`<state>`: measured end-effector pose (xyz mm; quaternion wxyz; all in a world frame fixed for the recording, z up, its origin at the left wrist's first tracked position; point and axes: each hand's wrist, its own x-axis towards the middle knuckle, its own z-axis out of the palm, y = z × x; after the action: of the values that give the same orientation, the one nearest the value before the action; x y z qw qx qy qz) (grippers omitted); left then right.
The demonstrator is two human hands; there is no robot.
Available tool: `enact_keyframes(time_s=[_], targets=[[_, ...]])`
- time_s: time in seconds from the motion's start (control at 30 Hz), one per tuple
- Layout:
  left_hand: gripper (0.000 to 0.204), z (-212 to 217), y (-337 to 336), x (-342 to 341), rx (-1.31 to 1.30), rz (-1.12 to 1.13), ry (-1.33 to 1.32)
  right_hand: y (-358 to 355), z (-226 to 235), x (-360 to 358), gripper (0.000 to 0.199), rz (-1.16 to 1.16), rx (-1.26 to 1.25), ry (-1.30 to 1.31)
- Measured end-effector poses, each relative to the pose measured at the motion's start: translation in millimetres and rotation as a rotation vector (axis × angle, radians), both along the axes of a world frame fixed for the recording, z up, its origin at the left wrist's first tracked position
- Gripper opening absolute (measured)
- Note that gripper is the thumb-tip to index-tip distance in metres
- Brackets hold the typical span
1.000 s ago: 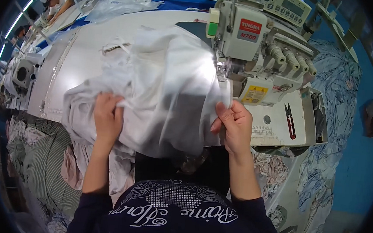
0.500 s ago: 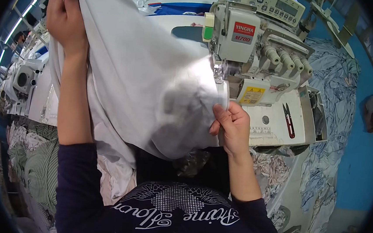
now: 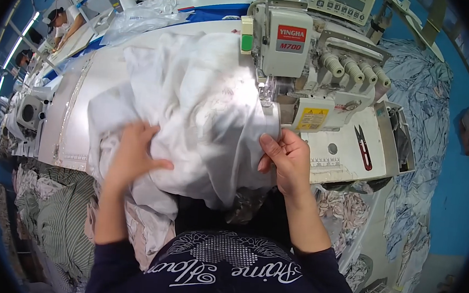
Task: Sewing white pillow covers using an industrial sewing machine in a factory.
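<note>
A white cloth (image 3: 194, 99) lies bunched on the sewing table, its right edge under the needle area of an overlock sewing machine (image 3: 285, 57). My right hand (image 3: 288, 159) pinches that edge between thumb and fingers, just in front of the presser foot. Over the left part of the cloth is my left hand (image 3: 134, 158), thumb and fingers spread apart, slightly blurred. It rests on or just above the folds. The machine's lamp lights the fabric near the needle.
Red-handled thread snips (image 3: 363, 148) lie on the table right of the machine, beside an open bin (image 3: 403, 140). Clear plastic bags (image 3: 145, 18) sit at the back left. Striped fabric (image 3: 64, 205) is heaped below left; bluish cloth hangs at right. Another person (image 3: 62, 25) works far left.
My left hand has let go of the raised cloth and come down toward me. The cloth has dropped into folds on the table. My right hand keeps its pinch on the edge.
</note>
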<state>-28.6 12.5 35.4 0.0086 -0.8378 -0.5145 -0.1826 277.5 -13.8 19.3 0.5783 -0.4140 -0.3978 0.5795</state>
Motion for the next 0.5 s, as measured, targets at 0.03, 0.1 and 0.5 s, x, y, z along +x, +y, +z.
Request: enact_keyframes(time_s=[0.03, 0.1, 0.5], targets=[[0.045, -3, -11, -1, -0.004, 0.013, 0.001, -2, 1, -2, 0.018, 0.018, -0.016, 0.000], [0.028, -6, -24, -3, -0.161, 0.340, -0.049, -3, 3, -2, 0.018, 0.016, -0.003, 0.015], [0.016, 58, 72, -2, 0.975, 0.169, -0.404, -2, 4, -3, 0.018, 0.049, 0.031, 0.095]])
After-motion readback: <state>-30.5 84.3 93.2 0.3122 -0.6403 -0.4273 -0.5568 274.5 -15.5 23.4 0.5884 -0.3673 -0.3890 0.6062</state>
